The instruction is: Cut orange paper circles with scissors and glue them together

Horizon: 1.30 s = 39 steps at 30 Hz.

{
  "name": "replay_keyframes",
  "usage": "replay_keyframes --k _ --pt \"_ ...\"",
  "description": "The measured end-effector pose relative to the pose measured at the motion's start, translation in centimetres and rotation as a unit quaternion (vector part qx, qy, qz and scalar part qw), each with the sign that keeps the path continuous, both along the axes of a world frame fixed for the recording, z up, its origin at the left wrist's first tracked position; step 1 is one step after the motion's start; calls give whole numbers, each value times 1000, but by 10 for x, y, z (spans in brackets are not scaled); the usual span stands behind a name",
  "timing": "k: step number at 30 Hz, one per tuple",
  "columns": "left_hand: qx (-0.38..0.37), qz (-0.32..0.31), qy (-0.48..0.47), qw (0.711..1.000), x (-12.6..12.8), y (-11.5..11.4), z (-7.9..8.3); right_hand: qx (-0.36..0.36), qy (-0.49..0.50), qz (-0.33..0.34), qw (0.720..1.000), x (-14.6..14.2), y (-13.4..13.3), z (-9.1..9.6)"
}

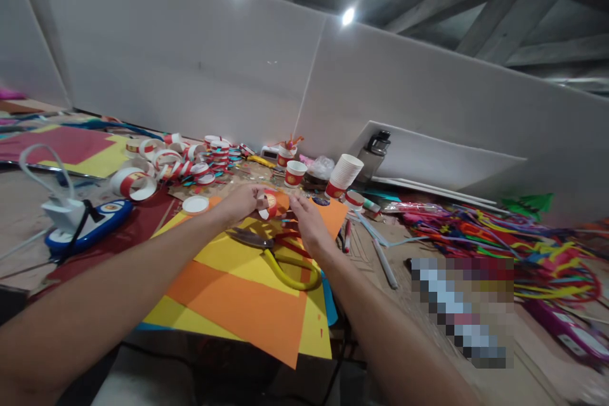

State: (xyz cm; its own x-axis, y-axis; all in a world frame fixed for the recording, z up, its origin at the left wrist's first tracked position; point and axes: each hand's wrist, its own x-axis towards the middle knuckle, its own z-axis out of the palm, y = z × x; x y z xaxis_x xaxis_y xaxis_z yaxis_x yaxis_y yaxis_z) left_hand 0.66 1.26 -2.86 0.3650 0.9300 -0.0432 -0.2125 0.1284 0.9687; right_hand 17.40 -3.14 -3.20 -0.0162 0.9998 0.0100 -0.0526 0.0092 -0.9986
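Between both hands is a red and white paper cup piece (270, 205), with a bit of orange paper at its right side. My left hand (243, 200) pinches its left edge. The fingers of my right hand (308, 221) are closed at the orange right end. Just below the hands lie scissors with yellow handles (291, 278), their dark blades pointing left. Under them are yellow paper (314, 336) and an orange sheet (233, 295). A white paper disc (195, 204) lies left of my left wrist.
Cut cup rings (136, 184) pile up at back left. Stacked paper cups (345, 174) and a dark bottle (373, 155) stand at the back. Colourful pipe cleaners (537, 247) heap at right. A blue power strip (90, 226) with a white plug lies left. A white panel (190, 57) closes the rear.
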Motion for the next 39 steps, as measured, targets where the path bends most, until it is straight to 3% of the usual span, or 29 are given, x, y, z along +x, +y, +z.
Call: replay_keyframes --k 4,8,12,17,23,27,32,34,37,39 --pt "-12 0 78 997 5 -6 5 5 -57 -29 998 1 3 0" --pt "-29 -11 93 995 -1 -2 11 -4 -69 -51 996 8 5 7" --pt "-49 64 77 994 -17 10 14 -8 -70 -50 996 17 3 18" --pt "-89 110 46 989 -29 23 12 -36 -124 32 991 11 -4 21" --pt "-107 124 20 986 -33 32 4 0 -257 161 953 -10 -22 13" --pt "-120 137 -12 983 -36 35 6 10 -332 190 924 -19 -33 16" --pt "-133 170 -71 974 -36 39 9 -21 -343 208 916 -17 -30 23" --pt "-134 184 -94 969 -36 42 9 -19 -335 191 922 -17 -19 25" --pt "-130 211 -123 961 -38 46 9 34 -332 104 937 -23 5 25" --pt "-123 233 -140 955 -40 47 10 57 -382 60 920 -29 22 24"
